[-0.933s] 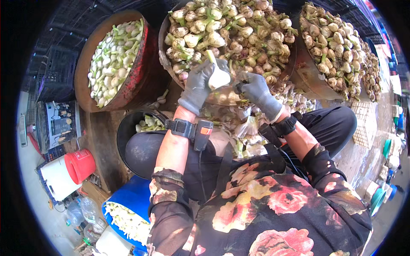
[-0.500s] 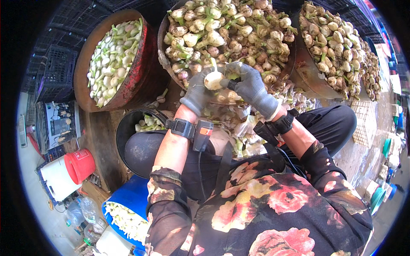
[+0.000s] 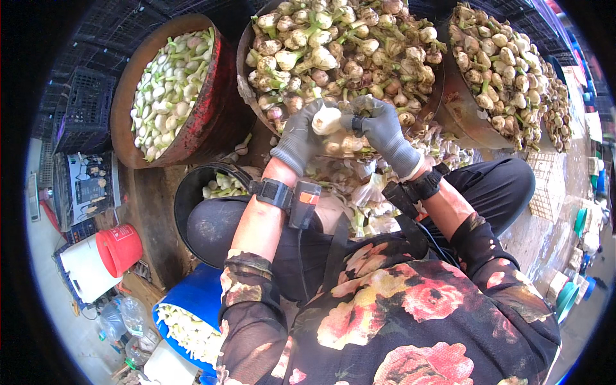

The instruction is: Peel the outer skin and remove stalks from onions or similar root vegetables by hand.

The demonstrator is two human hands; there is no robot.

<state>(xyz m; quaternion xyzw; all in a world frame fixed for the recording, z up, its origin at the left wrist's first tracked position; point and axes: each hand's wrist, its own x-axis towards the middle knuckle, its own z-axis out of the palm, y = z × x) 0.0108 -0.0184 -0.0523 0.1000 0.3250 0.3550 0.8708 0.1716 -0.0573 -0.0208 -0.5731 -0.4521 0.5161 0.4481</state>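
In front of me, my left hand (image 3: 298,140), in a grey glove, is closed around a pale, peeled-looking garlic bulb (image 3: 327,120). My right hand (image 3: 382,130), gloved the same way, is closed just right of the bulb. A small dark shape (image 3: 350,122) sits at its fingertips, beside the bulb; whether it is a blade or a dark glove tip cannot be made out. Below both hands lies a heap of loose garlic skins and trimmings (image 3: 372,192). Just beyond the hands is a large tub (image 3: 246,83) heaped with soil-stained garlic bulbs (image 3: 350,48).
A rusty red drum (image 3: 208,96) of clean white bulbs stands at left. Another tub (image 3: 462,109) of dirty garlic is at right. A black bucket (image 3: 186,205) is by my left knee, with a blue barrel (image 3: 199,289) of cut pieces below it. A red bucket (image 3: 120,249) lies farther left.
The bulb has been turned in my left hand: its green stem pointed up before and no longer shows. My right hand has shifted slightly and its fingers have changed position.
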